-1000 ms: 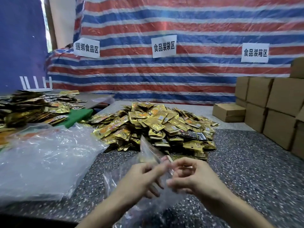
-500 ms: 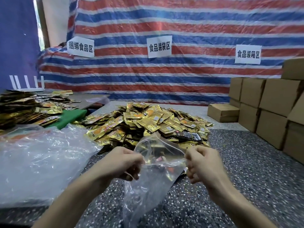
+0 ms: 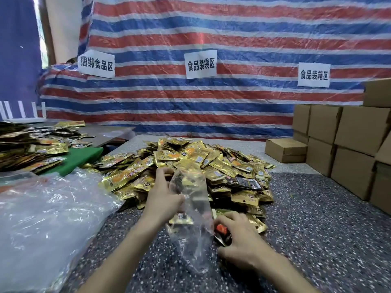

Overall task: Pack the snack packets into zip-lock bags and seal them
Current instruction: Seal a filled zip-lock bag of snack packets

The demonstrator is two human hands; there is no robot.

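The left hand pinches the rim of the clear zip-lock bag, held up over the bench, with the heap of snack packets at its 12 o'clock. The right hand, at the bag's 4 o'clock, curls its fingers round a dark packet. The mouth should probably be held wide, so the packet slides in flat.
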